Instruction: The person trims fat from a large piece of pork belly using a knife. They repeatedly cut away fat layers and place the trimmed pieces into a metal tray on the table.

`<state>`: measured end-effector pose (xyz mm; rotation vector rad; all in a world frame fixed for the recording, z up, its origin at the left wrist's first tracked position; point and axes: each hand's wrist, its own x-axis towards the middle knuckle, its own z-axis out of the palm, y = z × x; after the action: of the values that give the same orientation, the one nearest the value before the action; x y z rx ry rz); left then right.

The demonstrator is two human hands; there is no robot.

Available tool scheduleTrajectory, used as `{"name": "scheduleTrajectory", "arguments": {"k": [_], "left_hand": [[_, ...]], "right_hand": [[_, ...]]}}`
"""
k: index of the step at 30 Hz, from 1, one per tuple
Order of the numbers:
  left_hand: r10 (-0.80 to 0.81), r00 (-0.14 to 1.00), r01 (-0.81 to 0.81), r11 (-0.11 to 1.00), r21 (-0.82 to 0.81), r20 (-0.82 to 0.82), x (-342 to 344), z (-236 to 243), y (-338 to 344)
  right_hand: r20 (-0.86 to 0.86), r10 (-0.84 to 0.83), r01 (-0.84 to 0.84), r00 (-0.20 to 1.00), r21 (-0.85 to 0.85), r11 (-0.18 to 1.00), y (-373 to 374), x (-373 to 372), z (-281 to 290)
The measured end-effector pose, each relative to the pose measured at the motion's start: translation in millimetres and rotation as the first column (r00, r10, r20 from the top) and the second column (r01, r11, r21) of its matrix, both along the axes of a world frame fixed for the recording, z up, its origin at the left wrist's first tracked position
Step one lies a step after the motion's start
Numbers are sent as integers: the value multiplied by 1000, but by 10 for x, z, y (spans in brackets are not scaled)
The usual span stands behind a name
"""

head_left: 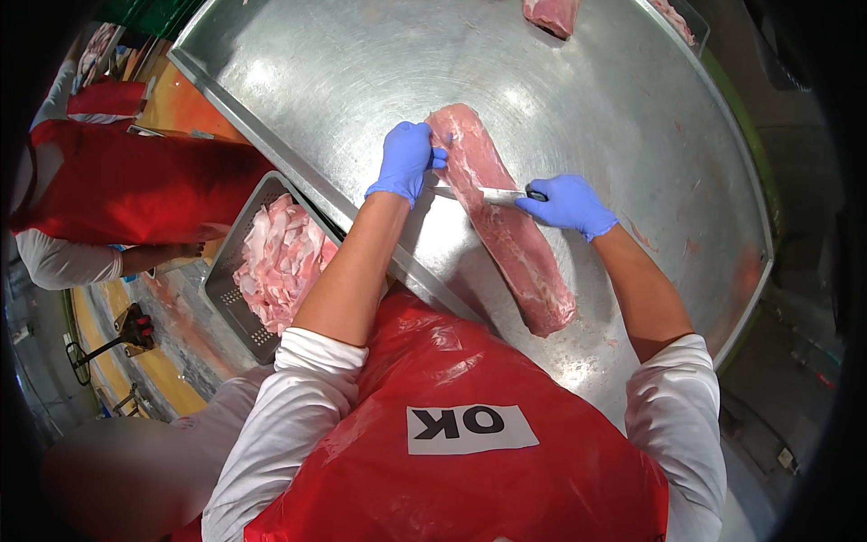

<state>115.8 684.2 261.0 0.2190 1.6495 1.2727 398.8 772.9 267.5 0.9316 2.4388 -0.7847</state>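
A long pink pork loin (510, 239) lies slantwise on the metal table (343, 81), its far end up and its near end toward my apron. In a blue glove, my left hand (405, 161) is closed at the left edge of the loin's far part, fingertips gripping the meat. My right hand (567, 205), also gloved in blue, is wrapped round the dark handle of a knife (502, 195). The blade points left and crosses over the loin; its tip shows beyond the meat, below my left hand.
Left of the table stands a grey perforated crate (217, 287) full of pale meat trimmings (282, 257). Another piece of meat (551, 15) lies at the table's far side. A co-worker in a red apron (135, 185) is at the left, and another person is at the lower left.
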Motion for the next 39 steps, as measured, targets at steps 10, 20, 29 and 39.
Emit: {"name": "scheduleTrajectory", "arguments": {"k": [10, 20, 29, 39], "left_hand": [[-1, 999, 3, 999, 38, -49, -40, 149, 94], [-70, 993, 76, 995, 69, -91, 109, 369, 71], [66, 998, -65, 993, 101, -6, -41, 460, -47], [6, 995, 6, 993, 115, -103, -50, 582, -363]], "right_hand": [[-148, -43, 49, 988, 35, 998, -140, -328, 90], [-109, 14, -8, 994, 59, 998, -154, -379, 45], [19, -30, 31, 999, -17, 999, -292, 666, 317], [-210, -306, 334, 929, 112, 936, -1159, 1389, -71]]}}
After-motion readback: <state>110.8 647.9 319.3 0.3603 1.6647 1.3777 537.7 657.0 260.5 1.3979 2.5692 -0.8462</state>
